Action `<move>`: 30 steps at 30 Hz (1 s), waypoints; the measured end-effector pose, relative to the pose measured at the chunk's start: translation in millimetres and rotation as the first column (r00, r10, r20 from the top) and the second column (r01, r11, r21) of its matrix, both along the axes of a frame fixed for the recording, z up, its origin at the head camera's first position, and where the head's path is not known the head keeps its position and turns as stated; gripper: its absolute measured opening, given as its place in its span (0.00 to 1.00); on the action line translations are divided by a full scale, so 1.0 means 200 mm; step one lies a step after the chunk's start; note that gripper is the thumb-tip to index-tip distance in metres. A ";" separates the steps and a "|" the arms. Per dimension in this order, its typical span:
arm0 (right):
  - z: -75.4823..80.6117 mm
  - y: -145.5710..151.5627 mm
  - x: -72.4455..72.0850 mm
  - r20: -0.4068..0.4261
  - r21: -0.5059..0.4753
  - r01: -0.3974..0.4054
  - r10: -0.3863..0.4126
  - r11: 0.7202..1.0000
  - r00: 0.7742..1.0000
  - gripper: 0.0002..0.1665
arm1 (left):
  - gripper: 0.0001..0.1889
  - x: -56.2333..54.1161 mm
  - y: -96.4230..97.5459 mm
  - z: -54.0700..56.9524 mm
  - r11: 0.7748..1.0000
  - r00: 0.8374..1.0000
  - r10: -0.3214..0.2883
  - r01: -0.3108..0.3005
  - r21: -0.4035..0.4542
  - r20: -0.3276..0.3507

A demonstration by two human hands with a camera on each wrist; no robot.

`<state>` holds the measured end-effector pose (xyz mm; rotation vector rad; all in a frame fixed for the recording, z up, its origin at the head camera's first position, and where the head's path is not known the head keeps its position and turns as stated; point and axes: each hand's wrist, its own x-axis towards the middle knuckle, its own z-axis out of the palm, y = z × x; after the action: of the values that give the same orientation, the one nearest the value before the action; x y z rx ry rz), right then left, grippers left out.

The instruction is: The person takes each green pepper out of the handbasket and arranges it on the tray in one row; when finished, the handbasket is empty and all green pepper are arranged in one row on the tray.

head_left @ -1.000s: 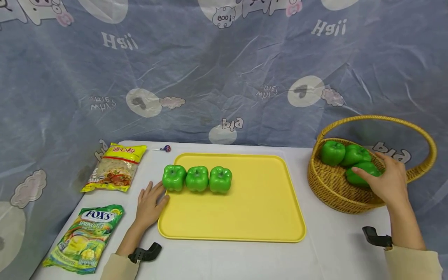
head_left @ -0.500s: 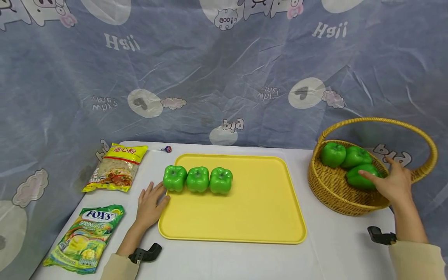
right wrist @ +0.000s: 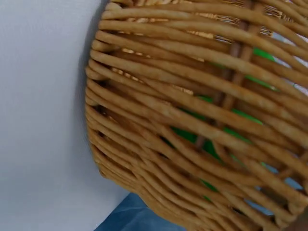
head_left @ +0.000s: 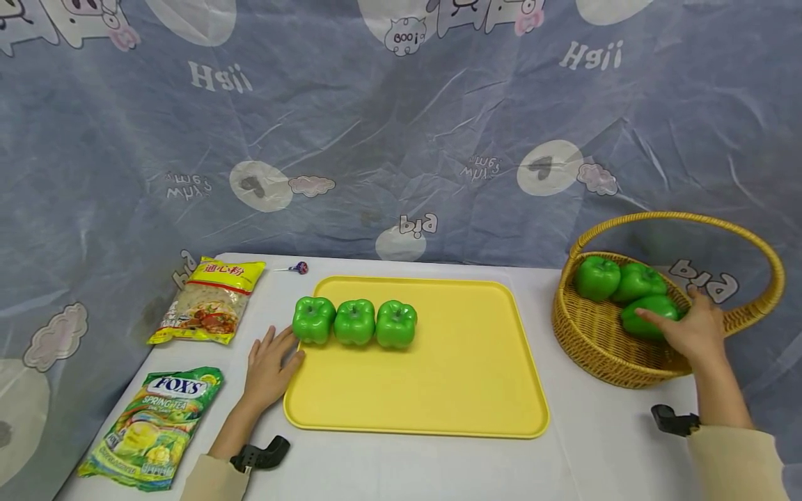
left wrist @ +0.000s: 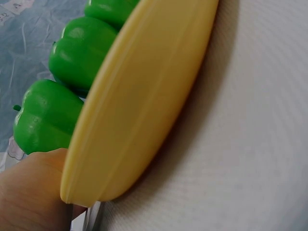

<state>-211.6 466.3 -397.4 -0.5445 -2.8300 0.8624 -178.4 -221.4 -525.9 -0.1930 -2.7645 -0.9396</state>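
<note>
My left hand (head_left: 269, 369) rests at the left edge of the yellow tray (head_left: 464, 362), its fingertips beside the leftmost green bell pepper (head_left: 314, 320). Two more bell peppers (head_left: 354, 322) (head_left: 396, 324) continue the row on the tray. At the right, my right hand (head_left: 698, 330) reaches into the wicker basket (head_left: 589, 341), fingers spread. Its thumb lies over the nearest bell pepper (head_left: 645, 320) there; whether it presses is unclear. Two other bell peppers (head_left: 597, 277) (head_left: 640, 282) sit behind it. The right wrist view shows mostly the basket's woven side (right wrist: 183, 106), with green behind the gaps.
On the left lie a yellow food bag (head_left: 209, 299) and a green candy bag (head_left: 156, 428). A lollipop (head_left: 301, 268) lies behind the tray. The basket's tall handle (head_left: 677, 216) arches above its right side. A patterned blue-grey sheet (head_left: 401, 139) hangs behind the white table.
My right hand drew back to the right off the nearest pepper in the basket, then came back left and lower over it. The left hand and the tray's peppers stayed put.
</note>
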 end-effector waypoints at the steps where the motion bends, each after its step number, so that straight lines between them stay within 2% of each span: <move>1: 0.00 0.00 0.00 0.001 -0.001 0.000 0.000 1.000 1.000 0.63 | 0.24 0.00 0.00 0.00 1.000 1.000 -0.001 0.001 0.001 0.000; 6: -0.02 -0.01 0.00 0.012 0.014 0.007 -0.007 1.000 1.000 0.63 | 0.24 0.00 0.00 0.00 1.000 1.000 0.002 -0.002 -0.001 -0.004; 16: -0.07 -0.01 -0.02 -0.023 0.060 0.003 -0.001 0.998 1.000 0.58 | 0.23 0.00 0.01 0.01 1.000 0.999 0.009 -0.010 -0.017 -0.044; 30: -0.09 -0.05 0.00 -0.037 0.070 -0.011 0.013 0.998 0.999 0.52 | 0.23 0.00 0.00 0.00 1.000 0.999 0.003 -0.003 -0.017 -0.034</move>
<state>-211.9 456.4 -415.6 -0.4976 -2.8201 0.7644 -178.3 -220.5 -526.1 -0.2056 -2.7418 -0.9044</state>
